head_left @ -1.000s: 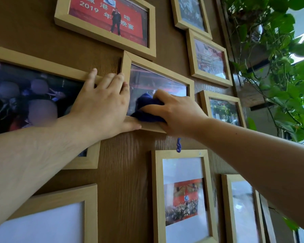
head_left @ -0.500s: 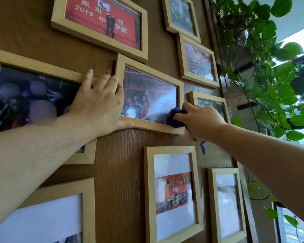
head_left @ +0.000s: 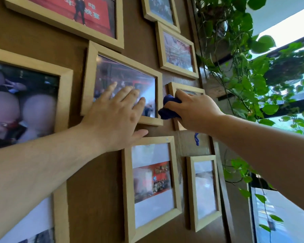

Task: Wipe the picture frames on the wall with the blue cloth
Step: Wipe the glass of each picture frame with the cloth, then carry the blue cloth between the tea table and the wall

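**Right hand presses blue cloth on small frame, left hand flat on the tilted frame**

Right hand (head_left: 195, 111) fingers curled and clamped on the blue cloth (head_left: 168, 107), bunched into a dark wad. Cloth sits at the left edge of the small frame (head_left: 172, 88), in the gap just right of the tilted frame (head_left: 89, 76), touching its lower right corner area. A thin blue strand (head_left: 197, 138) hangs below the wrist. Wad's long axis runs roughly up-down, slightly leaning; small frame mostly hidden under the hand, so its long axis cannot be told.

Left hand (head_left: 116, 118) fingers spread apart and flat, holding nothing; fingertips on the glass of the tilted frame, thumb out below its bottom rail on the wall. That frame is landscape, long axis sloping down to the right, not level.

All frames are light wood, glass fronts with glare. Red-banner frame (head_left: 119, 32) above; two more frames (head_left: 177, 51) upper right; large frame (head_left: 67, 85) left with blurred photo; portrait frame (head_left: 128, 190) below, long axis vertical; narrower portrait frame (head_left: 190, 193) to its right; another frame (head_left: 60, 216) lower left.

Wall (head_left: 95, 190) is brown wood-grain panel. Leafy trailing vine (head_left: 249, 81) hangs at right beside bright windows (head_left: 288, 216). Both forearms bare.
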The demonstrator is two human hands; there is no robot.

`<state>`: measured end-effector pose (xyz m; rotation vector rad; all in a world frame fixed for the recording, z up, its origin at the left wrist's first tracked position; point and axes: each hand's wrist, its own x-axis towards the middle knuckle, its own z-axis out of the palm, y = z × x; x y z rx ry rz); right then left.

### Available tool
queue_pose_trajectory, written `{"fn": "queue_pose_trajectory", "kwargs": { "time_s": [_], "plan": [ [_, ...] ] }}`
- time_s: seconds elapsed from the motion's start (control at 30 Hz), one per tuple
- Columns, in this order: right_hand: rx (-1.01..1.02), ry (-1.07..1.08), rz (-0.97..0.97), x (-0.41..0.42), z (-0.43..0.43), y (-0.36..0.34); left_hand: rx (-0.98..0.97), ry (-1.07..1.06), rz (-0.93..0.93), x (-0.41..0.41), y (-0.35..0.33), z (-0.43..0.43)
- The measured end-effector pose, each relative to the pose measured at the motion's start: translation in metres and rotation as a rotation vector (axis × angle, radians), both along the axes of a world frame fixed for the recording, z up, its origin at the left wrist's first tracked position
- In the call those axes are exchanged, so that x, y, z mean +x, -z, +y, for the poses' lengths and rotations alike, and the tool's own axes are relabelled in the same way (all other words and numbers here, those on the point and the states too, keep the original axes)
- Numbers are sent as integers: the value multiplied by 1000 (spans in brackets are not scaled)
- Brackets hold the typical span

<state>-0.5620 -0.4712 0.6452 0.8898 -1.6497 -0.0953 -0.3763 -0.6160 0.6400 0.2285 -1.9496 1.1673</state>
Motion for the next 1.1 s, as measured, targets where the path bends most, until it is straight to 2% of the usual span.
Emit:
{"fn": "queue_pose_trajectory", "kwargs": {
  "time_s": [0.17,0.3,0.6,0.83,1.1],
  "plan": [
    [46,-9,-8,-36,43,15,-16,100,-74,-59,21,19],
    [158,46,-22,-69,77,40,4,209,-126,-111,45,37],
    [148,168,-109,-83,148,108,135,482,-246,-180,102,85],
    [148,409,-192,-29,214,188,110,791,-358,-185,156,129],
    [74,712,-417,83,279,265,16,1054,-522,-151,217,197]
  ]
}}
